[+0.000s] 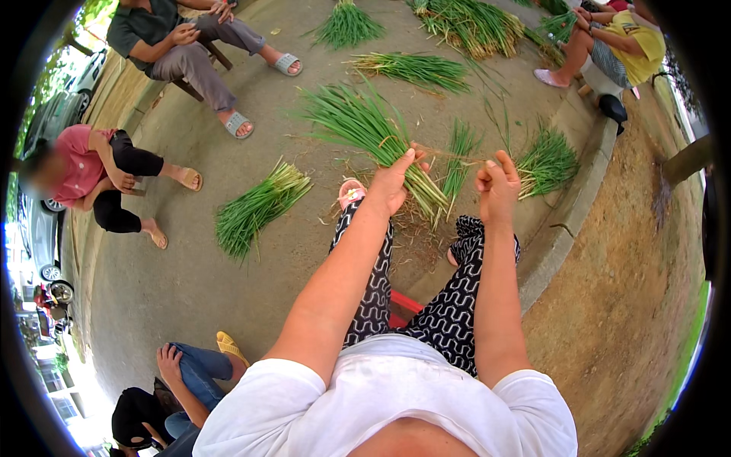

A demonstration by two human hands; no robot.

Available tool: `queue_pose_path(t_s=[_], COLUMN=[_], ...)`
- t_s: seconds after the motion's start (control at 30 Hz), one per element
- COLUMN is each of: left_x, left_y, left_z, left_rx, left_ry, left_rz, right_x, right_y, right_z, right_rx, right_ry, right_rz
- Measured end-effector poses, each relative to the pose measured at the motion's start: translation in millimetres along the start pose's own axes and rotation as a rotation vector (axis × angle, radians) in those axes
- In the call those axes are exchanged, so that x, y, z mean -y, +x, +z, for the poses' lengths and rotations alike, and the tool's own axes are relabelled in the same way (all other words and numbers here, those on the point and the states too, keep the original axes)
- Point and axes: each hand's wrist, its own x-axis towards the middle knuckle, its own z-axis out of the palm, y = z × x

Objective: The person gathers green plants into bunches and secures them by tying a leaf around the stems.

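Observation:
My left hand is closed around the lower stems of a bundle of long green leafy stalks, its leaves pointing to the upper left and its pale stem ends to the lower right. A thin brown strand stretches from the left hand to my right hand, which pinches its other end between raised, curled fingers. Just beyond and between the hands, a small loose bunch of stalks lies on the ground. Dry trimmings are scattered between my feet.
Other bundles lie on the concrete at left, right and ahead, with a large heap farther off. Several people sit around. A concrete kerb runs along the right, beside bare soil. Under me a red seat shows.

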Motion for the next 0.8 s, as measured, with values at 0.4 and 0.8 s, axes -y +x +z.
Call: queue_pose_path(t_s=[0.4, 0.8], left_x=[-10, -6], left_y=[3, -3], left_z=[-15, -7], left_rx=[-0.002, 0.190], left_ry=[-0.116, -0.025], left_rz=[0.055, -0.024], right_x=[29, -17], right_y=[22, 2], right_z=[-72, -3], right_rx=[-0.310, 0.197], right_ry=[0.234, -0.561], right_rz=[-0.227, 0.090])
